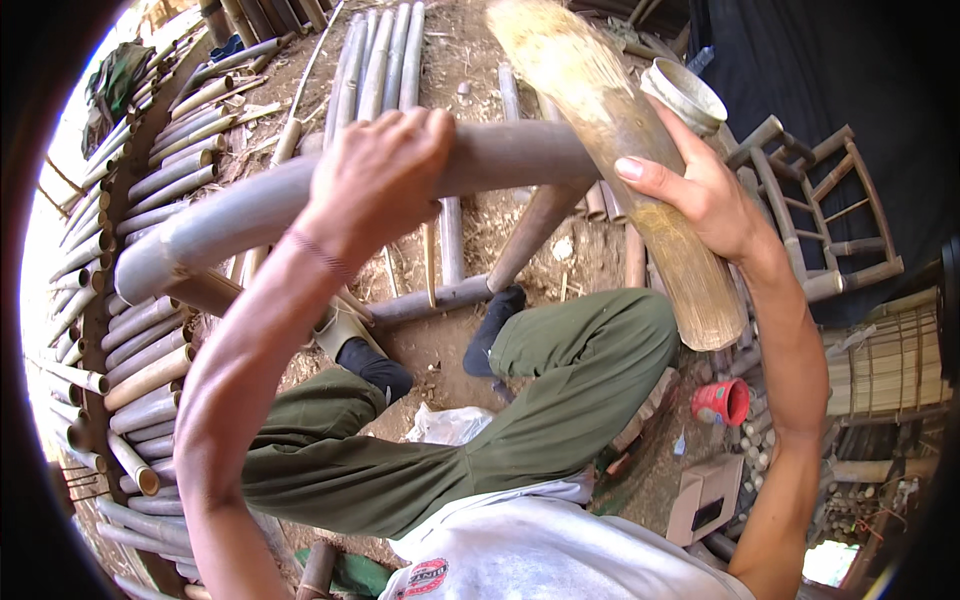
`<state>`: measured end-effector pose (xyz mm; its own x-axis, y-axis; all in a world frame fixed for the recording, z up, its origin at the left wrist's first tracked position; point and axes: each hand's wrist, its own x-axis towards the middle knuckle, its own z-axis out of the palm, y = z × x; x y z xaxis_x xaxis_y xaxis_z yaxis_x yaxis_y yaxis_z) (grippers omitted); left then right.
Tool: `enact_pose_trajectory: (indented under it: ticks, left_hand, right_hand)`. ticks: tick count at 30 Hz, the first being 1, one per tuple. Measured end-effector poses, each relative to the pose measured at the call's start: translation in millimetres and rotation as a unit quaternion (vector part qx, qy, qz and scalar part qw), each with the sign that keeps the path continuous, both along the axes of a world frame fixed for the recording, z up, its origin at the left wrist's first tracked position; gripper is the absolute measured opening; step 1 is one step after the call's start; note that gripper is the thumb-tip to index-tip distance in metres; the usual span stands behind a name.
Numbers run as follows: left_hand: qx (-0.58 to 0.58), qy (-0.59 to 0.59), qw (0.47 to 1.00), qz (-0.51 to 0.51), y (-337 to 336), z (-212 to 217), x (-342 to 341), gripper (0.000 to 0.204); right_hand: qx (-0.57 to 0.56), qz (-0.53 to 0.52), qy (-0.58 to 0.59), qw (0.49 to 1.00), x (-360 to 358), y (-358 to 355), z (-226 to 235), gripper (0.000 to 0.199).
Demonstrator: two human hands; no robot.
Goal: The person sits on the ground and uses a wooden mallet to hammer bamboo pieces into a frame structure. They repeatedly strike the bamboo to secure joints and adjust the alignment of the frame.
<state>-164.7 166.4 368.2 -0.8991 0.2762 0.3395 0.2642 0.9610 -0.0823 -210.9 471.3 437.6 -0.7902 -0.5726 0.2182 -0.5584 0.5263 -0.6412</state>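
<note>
My left hand is closed over the top of a thick grey-brown bamboo pole, which lies crosswise before me. Slanting legs and a lower bamboo rail join it into a frame. Across the pole's right end rises a heavy, rounded wooden club, pale at its far end and browner toward me. My right hand grips the club from its right side, thumb on top. The club hides the pole's right end, so I cannot tell whether they touch.
Cut bamboo lengths are stacked along the left, with more poles on the ground ahead. At right stand a small bamboo frame, a whitish round container and a red tub. A plastic bag lies between my legs.
</note>
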Motion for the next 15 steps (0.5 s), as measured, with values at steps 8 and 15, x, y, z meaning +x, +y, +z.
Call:
enact_pose_trajectory:
  ticks: [8, 15]
  left_hand:
    - [0.039, -0.009, 0.996, -0.082, -19, 11, 12, 0.08]
    - [0.069, -0.033, 0.996, 0.05, -136, 22, 79, 0.086]
  right_hand:
    - [-0.058, 0.021, -0.061, 0.996, 2, -9, -3, 0.087]
    - [0.002, -0.001, -0.035, 0.999, 16, -12, 17, 0.092]
